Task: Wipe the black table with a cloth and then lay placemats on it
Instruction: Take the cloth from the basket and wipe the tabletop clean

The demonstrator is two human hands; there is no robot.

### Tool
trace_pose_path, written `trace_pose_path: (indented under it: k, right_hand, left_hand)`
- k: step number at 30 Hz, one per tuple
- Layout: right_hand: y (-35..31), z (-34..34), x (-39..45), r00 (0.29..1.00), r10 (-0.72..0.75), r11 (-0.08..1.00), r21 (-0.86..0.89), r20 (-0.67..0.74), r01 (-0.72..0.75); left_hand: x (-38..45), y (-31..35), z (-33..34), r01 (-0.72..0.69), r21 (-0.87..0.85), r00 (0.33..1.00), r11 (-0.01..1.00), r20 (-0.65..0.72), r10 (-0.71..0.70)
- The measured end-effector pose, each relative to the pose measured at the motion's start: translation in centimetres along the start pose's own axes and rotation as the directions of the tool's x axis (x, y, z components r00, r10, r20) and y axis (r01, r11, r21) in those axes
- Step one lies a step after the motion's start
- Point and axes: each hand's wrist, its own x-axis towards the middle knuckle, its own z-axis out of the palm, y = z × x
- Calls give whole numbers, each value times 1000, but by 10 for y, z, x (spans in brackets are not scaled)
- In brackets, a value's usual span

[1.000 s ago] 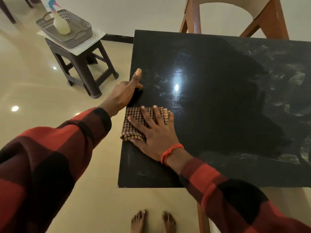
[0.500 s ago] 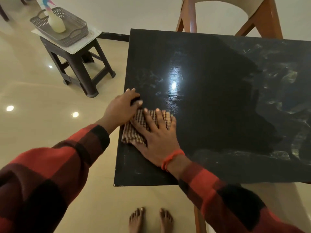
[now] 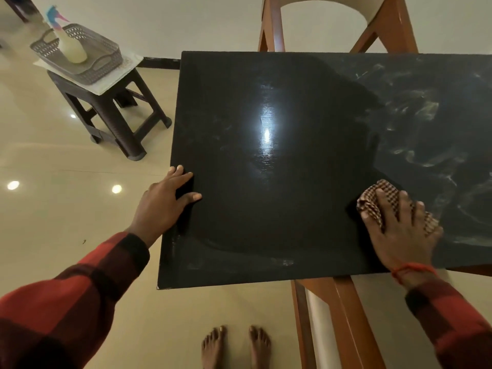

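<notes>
Near the black table's (image 3: 292,182) near edge, the right hand (image 3: 402,230) presses the checked cloth (image 3: 372,201) with spread fingers; the left hand (image 3: 165,203) rests flat on its left edge.

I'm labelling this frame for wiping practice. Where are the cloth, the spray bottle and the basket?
cloth (image 3: 376,199): head view, checked part left of fingers.
spray bottle (image 3: 72,49): head view, pale body.
basket (image 3: 102,65): head view, front wall.

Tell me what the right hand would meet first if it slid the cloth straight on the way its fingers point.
Nothing but bare tabletop, as far as the picture shows. The right hand presses the cloth flat, fingers pointing away toward the far edge of the black table. That line crosses only smeared surface; beyond the edge stands a wooden chair.
</notes>
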Motion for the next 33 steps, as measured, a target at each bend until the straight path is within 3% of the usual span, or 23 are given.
trace_pose_path:
  k: [3, 7, 13, 21, 25, 30, 33]
  right_hand:
    - [-22, 5, -6, 999, -45, 999, 26, -19, 45]
    - [-79, 17, -44, 973, -217, 976, -1, -75, 218]
    - [-181, 32, -117, 866, -492, 865, 59, -90, 498]
    - [-275, 40, -168, 753, -657, 740, 164, -28, 652]
    - [-284, 43, -178, 697, -717, 686, 171, -3, 707]
    - [-242, 44, -178, 591, -807, 588, 107, 9, 802]
    - [-201, 42, -162, 667, -745, 665, 75, 11, 743]
  left_hand:
    - [-1, 3, -2, 25, -26, 1000, 999, 1, -25]
    - [-3, 7, -4, 49, -37, 999, 998, 2, -49]
    - [-5, 13, -6, 63, -51, 998, 997, -7, -64]
    - [-4, 12, -7, 60, -45, 998, 997, -31, -62]
    - [-3, 12, -7, 48, -51, 998, 998, -39, -50]
    - [1, 12, -8, 55, -69, 998, 996, -25, -57]
    - [2, 12, -6, 52, -1, 999, 999, 2, -52]
